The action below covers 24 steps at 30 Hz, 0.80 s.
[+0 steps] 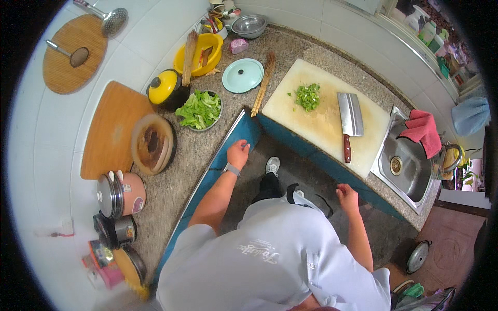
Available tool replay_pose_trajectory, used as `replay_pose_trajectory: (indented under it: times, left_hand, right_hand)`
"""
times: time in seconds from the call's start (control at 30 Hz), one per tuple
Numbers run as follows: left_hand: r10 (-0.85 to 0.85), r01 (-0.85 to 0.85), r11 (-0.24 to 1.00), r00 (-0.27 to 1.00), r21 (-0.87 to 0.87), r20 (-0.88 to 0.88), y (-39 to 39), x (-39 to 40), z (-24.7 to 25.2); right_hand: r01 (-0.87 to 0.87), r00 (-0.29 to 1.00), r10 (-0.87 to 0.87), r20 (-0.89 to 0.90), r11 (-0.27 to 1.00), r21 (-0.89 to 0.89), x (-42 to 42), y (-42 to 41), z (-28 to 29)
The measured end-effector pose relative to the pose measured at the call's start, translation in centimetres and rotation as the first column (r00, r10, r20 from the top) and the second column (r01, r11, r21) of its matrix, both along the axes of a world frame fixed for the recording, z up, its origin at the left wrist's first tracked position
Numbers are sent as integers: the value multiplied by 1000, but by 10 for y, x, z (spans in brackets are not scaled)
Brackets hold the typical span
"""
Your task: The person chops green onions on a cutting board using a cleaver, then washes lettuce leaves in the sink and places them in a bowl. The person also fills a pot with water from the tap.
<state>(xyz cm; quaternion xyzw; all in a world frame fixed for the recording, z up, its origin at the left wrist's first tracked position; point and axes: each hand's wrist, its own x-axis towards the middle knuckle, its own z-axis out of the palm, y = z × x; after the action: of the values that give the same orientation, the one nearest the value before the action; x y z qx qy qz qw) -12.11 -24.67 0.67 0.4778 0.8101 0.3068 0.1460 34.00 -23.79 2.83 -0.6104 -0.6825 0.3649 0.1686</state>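
My left hand (238, 154), with a watch at the wrist, hangs beside the edge of the left counter, its fingers loosely curled and holding nothing that I can see. Off the front of the right counter is my right hand (347, 196), fingers bent, touching nothing. A white cutting board (311, 128) bears a pile of chopped green onion (307, 97) and a cleaver (351, 116) with a wooden handle, lying flat. Leafy lettuce (200, 110) fills a bowl near the counter's corner. A pale blue lid (249, 79) lies behind, beside a bamboo whisk (264, 83).
A steel sink (416, 171) with a red cloth (423, 132) adjoins the board's right end. Along the left counter stand a black pot with a yellow lid (163, 86), a round wooden board (149, 144) and a pink cooker (132, 193). A yellow basin (216, 58) stands farther back.
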Motion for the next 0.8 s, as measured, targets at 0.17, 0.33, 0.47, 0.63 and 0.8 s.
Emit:
replay_pose_trajectory:
  times: [0.17,0.33,0.47,0.63,0.8]
  left_hand:
    - [-26,25,1000,989,-8,-146,76,-19,1]
    - [-118,101,991,969,-86,-215,146,-27,-11]
    - [-154,108,954,977,-278,-148,180,-30,-11]
    - [-58,60,998,997,31,-61,193,-33,-17]
    - [-8,2,946,1000,323,15,203,-64,38]
  right_hand:
    - [103,994,-101,29,992,-71,0,4,-4]
    - [187,982,-188,4,978,-89,-29,34,23]
    - [131,983,-128,135,991,-17,-57,73,35]
    - [132,987,-133,91,991,7,-71,104,13]
    - [40,978,-51,201,997,62,-103,120,34]
